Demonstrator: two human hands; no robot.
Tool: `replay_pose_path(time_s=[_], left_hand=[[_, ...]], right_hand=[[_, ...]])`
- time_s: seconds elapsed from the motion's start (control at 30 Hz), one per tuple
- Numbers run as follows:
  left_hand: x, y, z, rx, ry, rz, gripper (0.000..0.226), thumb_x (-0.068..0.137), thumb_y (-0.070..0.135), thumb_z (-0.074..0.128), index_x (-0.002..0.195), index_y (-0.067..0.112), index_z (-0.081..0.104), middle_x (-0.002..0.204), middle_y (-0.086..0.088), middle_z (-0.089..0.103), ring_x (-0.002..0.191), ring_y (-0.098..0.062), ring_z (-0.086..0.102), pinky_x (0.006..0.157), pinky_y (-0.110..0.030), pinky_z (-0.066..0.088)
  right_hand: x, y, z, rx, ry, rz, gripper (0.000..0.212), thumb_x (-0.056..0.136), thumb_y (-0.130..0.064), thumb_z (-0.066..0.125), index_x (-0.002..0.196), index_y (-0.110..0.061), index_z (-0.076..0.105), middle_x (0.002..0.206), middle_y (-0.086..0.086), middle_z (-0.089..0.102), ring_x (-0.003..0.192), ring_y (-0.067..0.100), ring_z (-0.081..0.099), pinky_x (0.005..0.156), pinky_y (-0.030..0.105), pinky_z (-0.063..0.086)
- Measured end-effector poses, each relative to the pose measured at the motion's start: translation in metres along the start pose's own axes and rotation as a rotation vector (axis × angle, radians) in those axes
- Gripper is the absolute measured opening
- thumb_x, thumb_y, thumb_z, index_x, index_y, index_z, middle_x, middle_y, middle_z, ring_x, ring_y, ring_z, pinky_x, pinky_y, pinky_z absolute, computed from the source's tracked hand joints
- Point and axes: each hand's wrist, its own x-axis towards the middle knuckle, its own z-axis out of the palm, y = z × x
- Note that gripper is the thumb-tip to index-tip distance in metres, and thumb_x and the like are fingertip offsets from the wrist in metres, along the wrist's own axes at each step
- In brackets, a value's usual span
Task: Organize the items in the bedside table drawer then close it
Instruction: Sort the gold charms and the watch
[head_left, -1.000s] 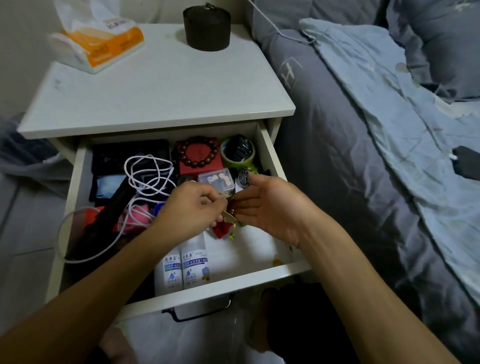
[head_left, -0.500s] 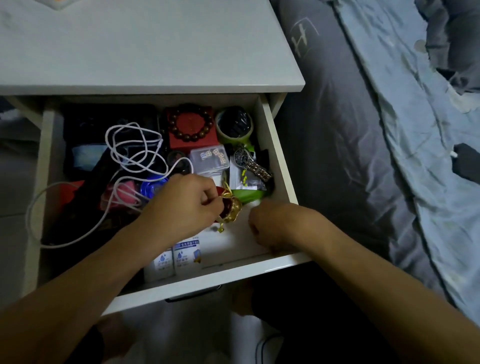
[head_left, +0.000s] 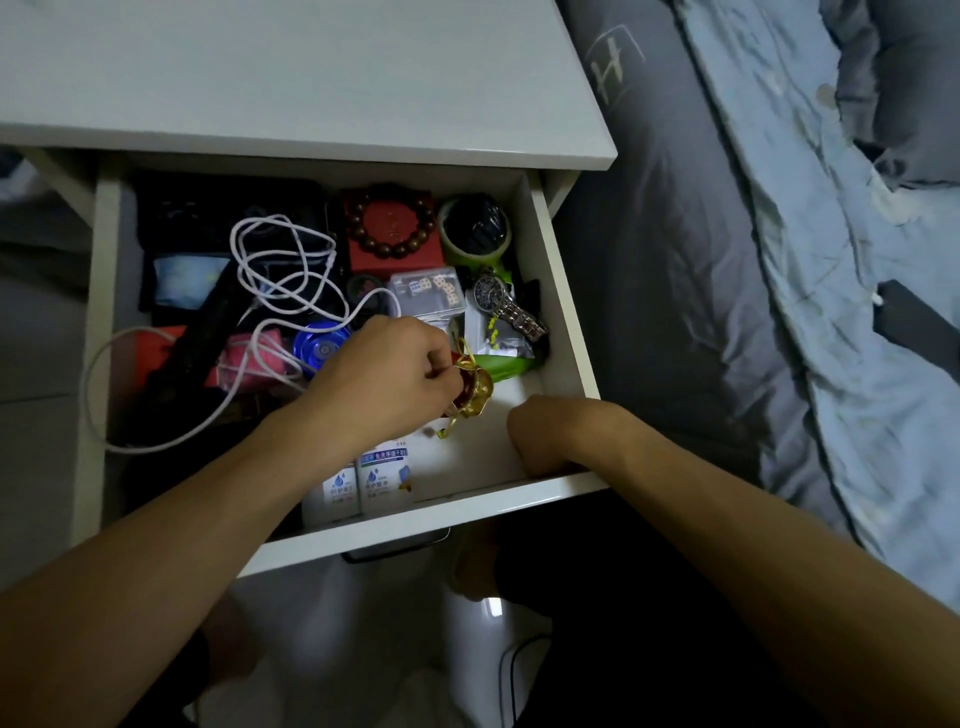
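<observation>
**Hands working in the open drawer**

While the drawer (head_left: 563, 306) is standing pulled out at the centre of the frame under the white table top (head_left: 291, 78), it is holding a crowd of things. Along its back edge, a bead bracelet (head_left: 389, 224) is lying on a red box (head_left: 395, 254), with a tape roll (head_left: 475, 231) just right of it. Below those, a clear dice case (head_left: 427, 295) is sitting beside a watch (head_left: 506, 306), whose band is running diagonally toward the lower right. A white cable (head_left: 283, 270) is looping over the dark items on the left, and one loop is spilling over the drawer's left wall. A blue disc (head_left: 318, 349) and a pink item (head_left: 244, 364) are lying left of centre. Two white bottles (head_left: 358, 480) are lying against the front wall, their long axes running front to back.

The left hand (head_left: 384, 371) is pinching a small red and gold ornament (head_left: 470, 387) at the centre of the drawer, its gold ribbon trailing down toward the bottles. The right hand (head_left: 545, 434) is curling closed in the front right corner; whether it is holding anything I cannot tell.

Compared with half a second ago, both hands are sitting in nearly the same spots, the ornament is staying in the left fingers, and the view is barely shifting.
</observation>
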Motion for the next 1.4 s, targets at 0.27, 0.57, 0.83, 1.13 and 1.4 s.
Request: replay_pose_path(time_s=[0.27, 0.57, 0.83, 1.13, 1.4], left_hand=[[-0.003, 0.004, 0.002, 0.024, -0.014, 0.024, 0.016, 0.086, 0.024, 0.065, 0.072, 0.02, 0.07, 0.058, 0.007, 0.065, 0.058, -0.008, 0.061, 0.057, -0.028, 0.051], [-0.002, 0.004, 0.006, 0.035, -0.014, 0.021, 0.014, 0.084, 0.024, 0.065, 0.071, 0.02, 0.07, 0.056, 0.009, 0.061, 0.056, -0.003, 0.056, 0.052, -0.023, 0.044], [-0.001, 0.004, 0.005, 0.037, -0.03, 0.039, 0.015, 0.085, 0.024, 0.065, 0.071, 0.018, 0.069, 0.057, 0.002, 0.065, 0.058, -0.01, 0.061, 0.056, -0.03, 0.051], [-0.002, 0.003, 0.005, 0.022, -0.05, 0.018, 0.015, 0.085, 0.022, 0.065, 0.071, 0.019, 0.068, 0.054, 0.002, 0.064, 0.053, -0.008, 0.059, 0.05, -0.022, 0.045], [-0.002, 0.006, 0.004, -0.041, -0.041, -0.034, 0.017, 0.085, 0.017, 0.063, 0.069, 0.016, 0.069, 0.053, 0.005, 0.062, 0.043, -0.003, 0.05, 0.045, -0.021, 0.038]], right_hand=[[-0.006, -0.001, 0.0, 0.112, -0.044, -0.001, 0.03, 0.095, -0.021, 0.054, 0.118, -0.004, 0.062, 0.118, 0.012, 0.062, 0.09, 0.025, 0.056, 0.074, 0.029, 0.041], [-0.004, 0.005, -0.002, 0.423, -0.114, -0.137, 0.008, 0.094, -0.029, 0.054, 0.088, -0.028, 0.06, 0.081, -0.015, 0.055, 0.085, 0.012, 0.055, 0.07, 0.025, 0.04], [-0.003, 0.01, -0.004, 0.515, -0.104, -0.217, 0.003, 0.091, -0.027, 0.065, 0.089, -0.029, 0.064, 0.085, -0.013, 0.062, 0.087, 0.012, 0.061, 0.083, 0.027, 0.048], [-0.003, -0.012, -0.006, 0.336, 0.047, -0.117, 0.022, 0.085, -0.019, 0.063, 0.104, -0.012, 0.072, 0.102, 0.004, 0.068, 0.093, 0.022, 0.062, 0.071, 0.029, 0.05], [-0.019, 0.013, 0.001, 1.538, 0.29, -0.068, 0.012, 0.078, 0.013, 0.064, 0.08, 0.003, 0.07, 0.069, 0.012, 0.067, 0.058, 0.014, 0.063, 0.059, 0.021, 0.056]])
